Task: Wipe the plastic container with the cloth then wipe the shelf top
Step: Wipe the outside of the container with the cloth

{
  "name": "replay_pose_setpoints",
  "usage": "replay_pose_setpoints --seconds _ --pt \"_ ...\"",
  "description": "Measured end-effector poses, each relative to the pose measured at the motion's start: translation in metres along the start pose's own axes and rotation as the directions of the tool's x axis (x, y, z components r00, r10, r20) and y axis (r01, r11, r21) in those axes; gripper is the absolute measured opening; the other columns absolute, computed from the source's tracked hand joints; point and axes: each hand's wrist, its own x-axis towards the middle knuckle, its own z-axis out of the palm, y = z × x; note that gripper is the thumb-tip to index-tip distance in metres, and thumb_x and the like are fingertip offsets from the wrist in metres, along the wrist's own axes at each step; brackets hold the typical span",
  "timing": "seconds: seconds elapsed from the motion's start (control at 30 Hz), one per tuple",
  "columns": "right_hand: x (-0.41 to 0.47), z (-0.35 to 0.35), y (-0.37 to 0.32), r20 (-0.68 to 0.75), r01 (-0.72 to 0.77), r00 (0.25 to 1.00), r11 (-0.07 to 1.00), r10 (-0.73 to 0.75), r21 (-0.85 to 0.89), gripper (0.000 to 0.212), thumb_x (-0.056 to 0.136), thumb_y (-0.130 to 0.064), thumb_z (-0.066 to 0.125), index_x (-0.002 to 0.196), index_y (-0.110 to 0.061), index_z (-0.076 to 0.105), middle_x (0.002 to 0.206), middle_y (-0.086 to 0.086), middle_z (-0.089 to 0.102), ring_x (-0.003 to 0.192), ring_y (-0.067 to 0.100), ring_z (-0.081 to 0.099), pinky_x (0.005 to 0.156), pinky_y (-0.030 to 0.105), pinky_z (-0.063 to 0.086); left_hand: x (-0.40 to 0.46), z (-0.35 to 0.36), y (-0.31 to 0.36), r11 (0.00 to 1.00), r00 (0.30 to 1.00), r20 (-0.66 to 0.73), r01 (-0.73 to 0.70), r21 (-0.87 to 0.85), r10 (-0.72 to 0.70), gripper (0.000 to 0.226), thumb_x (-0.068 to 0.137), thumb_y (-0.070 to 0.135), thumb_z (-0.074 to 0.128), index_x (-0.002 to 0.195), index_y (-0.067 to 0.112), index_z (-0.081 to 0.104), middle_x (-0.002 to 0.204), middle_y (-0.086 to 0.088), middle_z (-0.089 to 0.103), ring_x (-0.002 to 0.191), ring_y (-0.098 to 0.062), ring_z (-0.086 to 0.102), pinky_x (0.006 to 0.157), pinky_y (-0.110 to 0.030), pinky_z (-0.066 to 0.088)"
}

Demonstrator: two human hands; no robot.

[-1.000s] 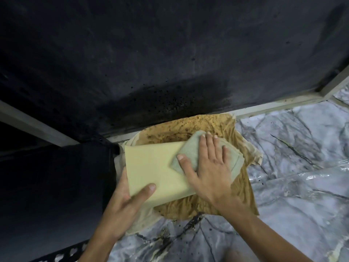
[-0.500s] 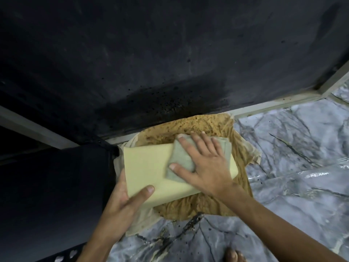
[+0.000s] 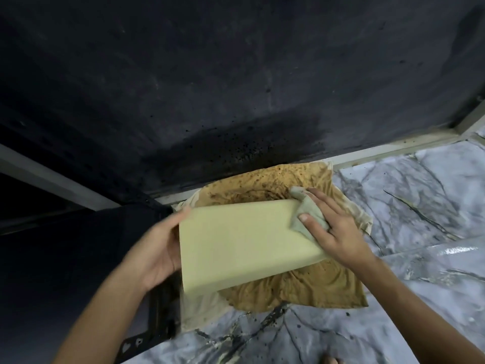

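Observation:
A pale yellow plastic container point(image 3: 241, 240) is tilted up above a stained brown sheet point(image 3: 309, 287). My left hand point(image 3: 154, 248) grips its left end, blurred by motion. My right hand point(image 3: 333, 227) presses a grey-green cloth point(image 3: 304, 216) against the container's right end, fingers spread over the cloth. The cloth is partly hidden under my palm. The shelf top point(image 3: 420, 271) is covered in a marble-patterned plastic sheet and runs under the brown sheet.
A dark wall point(image 3: 210, 88) rises behind the shelf, with black specks above the brown sheet. A pale frame strip point(image 3: 388, 148) edges the shelf's back. To the left the shelf ends at a black metal bracket point(image 3: 157, 324) and darkness.
The container has been lifted and tilted, its left end raised by my left hand. My right hand has slid the cloth from the container's top to its right end.

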Motion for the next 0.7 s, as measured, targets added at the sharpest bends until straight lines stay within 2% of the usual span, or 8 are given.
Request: replay_pose_setpoints --seconds 0.1,0.17,0.23,0.37,0.47,0.53,0.6,0.7 --pt "-0.001 -0.004 0.010 -0.005 0.079 0.997 0.997 -0.079 -0.021 0.050 0.095 -0.036 0.061 0.138 -0.012 0.059 0.150 -0.002 0.050 0.137 0.007 0.046 0.112 0.027 0.036 0.015 0.004 0.019 0.989 0.988 -0.056 0.146 0.018 -0.145 0.050 0.096 0.051 0.054 0.110 0.010 0.077 0.101 -0.018 0.080 0.085 -0.031 0.080 0.068 -0.041 0.065" --pt "0.000 -0.009 0.015 -0.008 0.113 0.993 0.993 -0.114 -0.044 0.050 0.094 -0.039 0.059 0.135 -0.010 0.061 0.147 0.000 0.053 0.135 0.003 0.047 0.110 0.024 0.037 0.021 0.011 0.026 0.979 0.982 -0.071 0.182 0.093 -0.176 0.043 0.097 0.044 0.052 0.101 0.009 0.076 0.081 -0.015 0.079 0.064 -0.029 0.077 0.066 -0.036 0.061" --pt "-0.002 -0.019 0.017 -0.037 0.119 0.992 0.990 -0.122 -0.081 0.049 0.094 -0.038 0.058 0.133 -0.009 0.063 0.144 0.002 0.055 0.132 -0.005 0.045 0.108 0.016 0.035 0.024 0.017 0.031 0.979 0.986 -0.076 0.157 0.127 -0.149 0.030 0.095 0.030 0.051 0.105 0.008 0.070 0.077 -0.014 0.075 0.062 -0.028 0.073 0.068 -0.035 0.056" --pt "-0.019 -0.035 0.012 -0.160 -0.096 0.983 0.995 0.092 -0.013 0.040 0.097 -0.040 0.051 0.128 -0.019 0.065 0.125 -0.005 0.068 0.114 0.009 0.062 0.091 0.018 0.047 0.004 0.016 0.021 0.977 0.997 -0.026 0.081 0.197 -0.077 0.019 0.091 0.018 0.054 0.093 0.005 0.068 0.070 -0.013 0.073 0.059 -0.026 0.070 0.060 -0.032 0.054" --pt "-0.037 -0.046 0.001 -0.332 -0.228 0.903 0.960 0.272 0.164 0.033 0.094 -0.056 0.044 0.087 -0.032 0.066 0.066 -0.009 0.062 0.062 0.009 0.058 0.051 0.013 0.040 -0.015 0.020 0.001 0.969 0.993 -0.098 -0.035 0.245 0.060 0.024 0.090 0.017 0.059 0.108 0.011 0.074 0.107 -0.017 0.077 0.089 -0.031 0.073 0.070 -0.037 0.054" --pt "-0.047 -0.053 -0.007 -0.416 -0.255 0.838 0.927 0.354 0.275 0.037 0.098 -0.049 0.045 0.076 -0.024 0.060 0.059 -0.001 0.053 0.050 0.007 0.048 0.045 0.017 0.035 -0.023 0.021 -0.013 0.950 0.976 -0.112 -0.149 0.276 0.185 0.033 0.086 0.022 0.061 0.114 0.032 0.075 0.132 -0.010 0.067 0.110 -0.030 0.068 0.083 -0.041 0.055" --pt "-0.055 -0.060 -0.018 -0.452 -0.265 0.796 0.904 0.402 0.337 0.041 0.103 -0.040 0.045 0.072 -0.016 0.055 0.056 0.007 0.048 0.047 0.007 0.045 0.044 0.018 0.034 -0.031 0.023 -0.025 0.919 0.951 -0.113 -0.240 0.312 0.287 0.036 0.092 0.017 0.056 0.112 0.043 0.073 0.124 0.005 0.073 0.109 -0.020 0.069 0.087 -0.037 0.052" --pt "-0.062 -0.063 -0.027 -0.477 -0.238 0.775 0.891 0.415 0.387 0.047 0.105 -0.037 0.043 0.074 -0.004 0.054 0.052 0.007 0.045 0.043 0.007 0.045 0.042 0.022 0.035 -0.037 0.028 -0.043 0.871 0.923 -0.096 -0.313 0.378 0.374 0.046 0.100 0.007 0.049 0.122 0.045 0.063 0.113 0.024 0.075 0.101 0.004 0.067 0.078 -0.019 0.048"
